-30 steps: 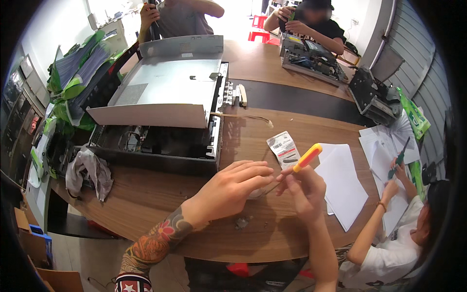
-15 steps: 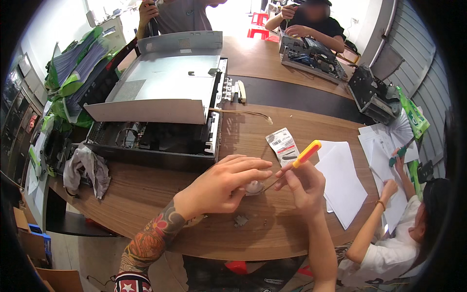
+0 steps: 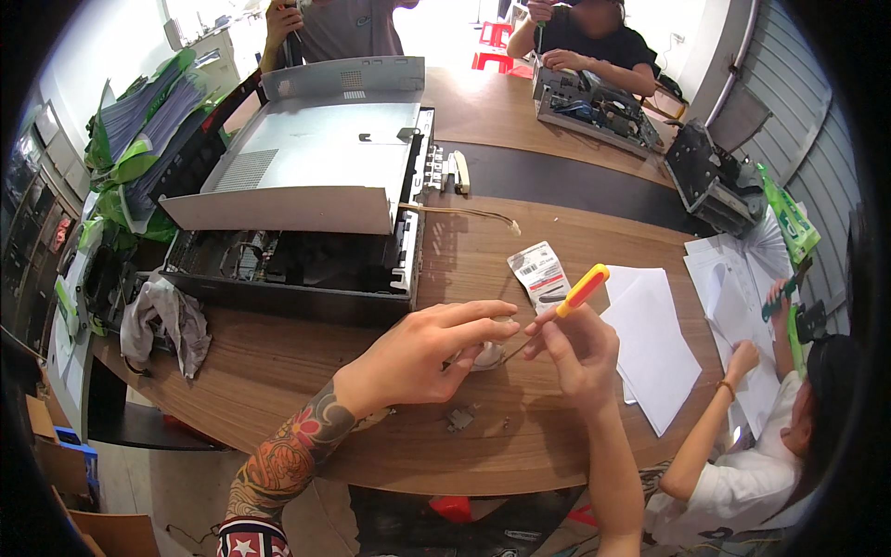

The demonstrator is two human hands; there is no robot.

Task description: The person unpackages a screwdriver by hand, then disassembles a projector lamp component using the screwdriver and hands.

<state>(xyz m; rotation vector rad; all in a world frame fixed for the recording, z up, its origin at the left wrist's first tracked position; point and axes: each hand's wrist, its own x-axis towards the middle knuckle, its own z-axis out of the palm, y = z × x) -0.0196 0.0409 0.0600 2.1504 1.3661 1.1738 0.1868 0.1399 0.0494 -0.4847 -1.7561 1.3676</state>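
Observation:
In my right hand point(image 3: 583, 348) is a screwdriver point(image 3: 583, 291) with a yellow and red handle, held in a pinch. Its thin shaft slants down to the left toward a small pale, shiny piece point(image 3: 489, 356) just above the table. My left hand point(image 3: 432, 348) curls over that piece from the left, fingers bent forward and thumb beneath. What its fingertips grip is mostly hidden. Behind both hands lies a white printed packet point(image 3: 540, 274). A small grey metal bit point(image 3: 458, 420) rests on the wood in front of them.
A large computer case point(image 3: 297, 294) with its silver cover point(image 3: 316, 148) stands at the left, beside a grey rag point(image 3: 167, 325). White paper sheets point(image 3: 652, 348) lie to the right. Another person handles papers there; two more stand across the table point(image 3: 278, 399), one at an opened metal unit point(image 3: 599, 110).
My hands and the screwdriver have barely shifted; the left fingers sit slightly changed over the pale piece. The person at the right has moved a hand and a green tool upward and right.

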